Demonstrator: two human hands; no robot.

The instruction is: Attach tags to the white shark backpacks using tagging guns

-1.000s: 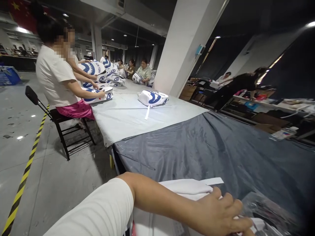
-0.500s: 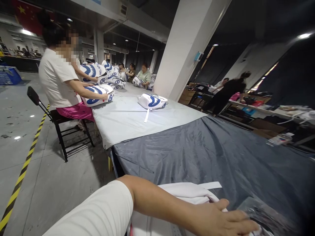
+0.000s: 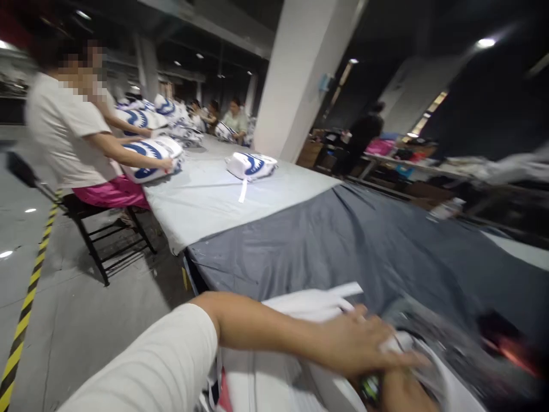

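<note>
A white backpack [image 3: 274,372] lies at the bottom of the head view, with a pale strap sticking out at its top. My left hand [image 3: 364,340] reaches across it from the lower left, fingers stretched out and blurred, over the bag's right part. Below those fingers shows part of my right hand [image 3: 405,392], its fingers hidden. Close to it is a small dark and green object [image 3: 371,389], too smeared to name. Beyond the hands, crumpled clear plastic [image 3: 433,320] rests on the dark cloth.
Dark grey cloth [image 3: 274,252] covers the near table, meeting a pale tabletop [image 3: 206,212]. A blue-and-white backpack [image 3: 253,166] sits there. A co-worker [image 3: 64,126] on a black chair [image 3: 107,246] handles another bag. A pillar [image 3: 291,86] stands behind; a plastic bottle [image 3: 448,209] lies right.
The view has shifted, so the background sits further left. My left hand has moved slightly left and up in the picture, and part of my right hand now shows beneath it.
</note>
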